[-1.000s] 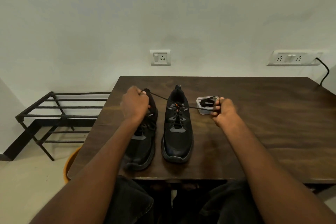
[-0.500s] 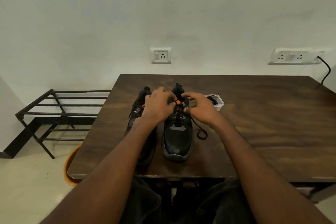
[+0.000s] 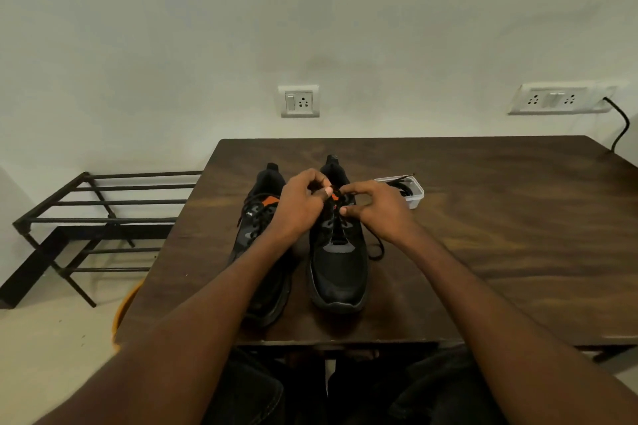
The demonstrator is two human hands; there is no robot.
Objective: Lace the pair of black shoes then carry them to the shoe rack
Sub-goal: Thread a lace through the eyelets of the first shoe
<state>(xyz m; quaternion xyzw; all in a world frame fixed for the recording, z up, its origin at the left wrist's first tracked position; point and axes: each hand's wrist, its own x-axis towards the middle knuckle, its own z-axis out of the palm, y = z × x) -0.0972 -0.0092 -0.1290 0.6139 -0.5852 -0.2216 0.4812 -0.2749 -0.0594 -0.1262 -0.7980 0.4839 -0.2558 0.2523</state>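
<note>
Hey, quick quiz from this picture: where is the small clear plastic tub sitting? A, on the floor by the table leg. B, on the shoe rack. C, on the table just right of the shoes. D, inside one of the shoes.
C: the plastic tub stands on the table, just beyond the right hand and to the right of the right shoe.

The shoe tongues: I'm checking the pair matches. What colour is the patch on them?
Orange, on the left shoe's tongue, seen best in the head view.
</note>
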